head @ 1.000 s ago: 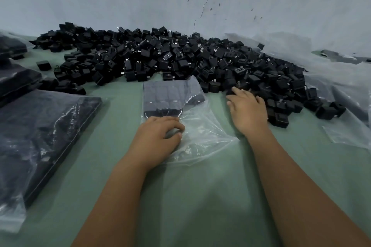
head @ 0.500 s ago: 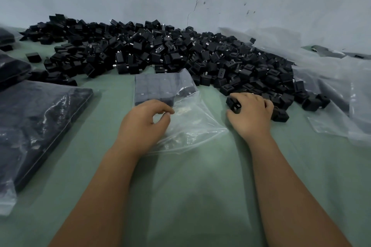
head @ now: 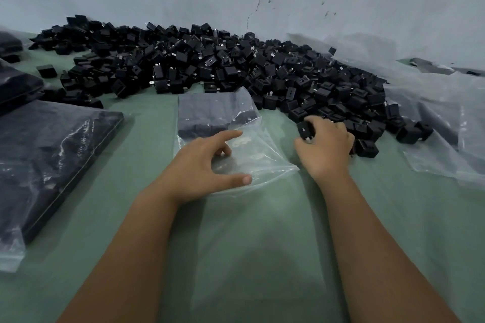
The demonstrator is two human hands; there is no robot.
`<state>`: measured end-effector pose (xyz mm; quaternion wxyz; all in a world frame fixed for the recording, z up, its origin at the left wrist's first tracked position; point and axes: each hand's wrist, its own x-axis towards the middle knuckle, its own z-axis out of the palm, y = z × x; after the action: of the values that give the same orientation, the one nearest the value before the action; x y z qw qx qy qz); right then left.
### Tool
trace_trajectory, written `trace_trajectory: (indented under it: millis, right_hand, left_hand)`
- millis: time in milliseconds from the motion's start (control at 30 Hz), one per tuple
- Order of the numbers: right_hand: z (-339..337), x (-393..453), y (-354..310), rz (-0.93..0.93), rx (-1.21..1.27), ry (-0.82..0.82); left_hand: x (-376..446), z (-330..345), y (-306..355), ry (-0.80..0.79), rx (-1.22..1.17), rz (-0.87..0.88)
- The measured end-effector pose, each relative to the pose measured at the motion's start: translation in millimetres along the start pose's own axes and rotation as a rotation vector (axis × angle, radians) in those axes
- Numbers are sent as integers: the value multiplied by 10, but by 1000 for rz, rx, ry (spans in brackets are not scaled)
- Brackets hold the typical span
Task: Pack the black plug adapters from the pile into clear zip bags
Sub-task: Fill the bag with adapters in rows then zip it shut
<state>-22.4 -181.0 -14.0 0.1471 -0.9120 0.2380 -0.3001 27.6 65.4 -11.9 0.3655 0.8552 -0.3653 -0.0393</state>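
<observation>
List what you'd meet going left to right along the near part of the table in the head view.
Filled zip bag → left hand resting on the half-filled clear bag → right hand gripping a black adapter → empty clear bags.

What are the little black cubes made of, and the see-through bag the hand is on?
The black plug adapters look like hard matte plastic: sharp edges, dull black faces, with small metal-looking prongs sticking out of some. The clear zip bag under the left hand seems to be thin, soft plastic film: you can see through it, it wrinkles, and it shines.
</observation>
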Motion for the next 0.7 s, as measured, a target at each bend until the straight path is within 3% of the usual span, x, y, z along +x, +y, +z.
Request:
trace_trajectory:
  millis: [133, 267, 367, 533, 600, 700]
  right_hand:
    - [-121, -35, -172, -31, 367, 42]
    - [-223, -174, -510, -231, 499, 110]
    - [-231, -369, -764, -467, 497, 193]
    - [-135, -706, -1069, -829, 381, 180]
    - [-105, -744, -1108, -859, 355, 165]
    - [-109, -733, -1072, -741, 306, 71]
  left_hand:
    - [18, 4, -5, 68, -6, -1]
    - [34, 1, -7, 81, -67, -62]
    - [37, -3, 28, 68, -63, -56]
    - [27, -26, 59, 99, -99, -57]
    - [30, -40, 64, 110, -134, -106]
    - [12, -57, 101, 157, -251, -99]
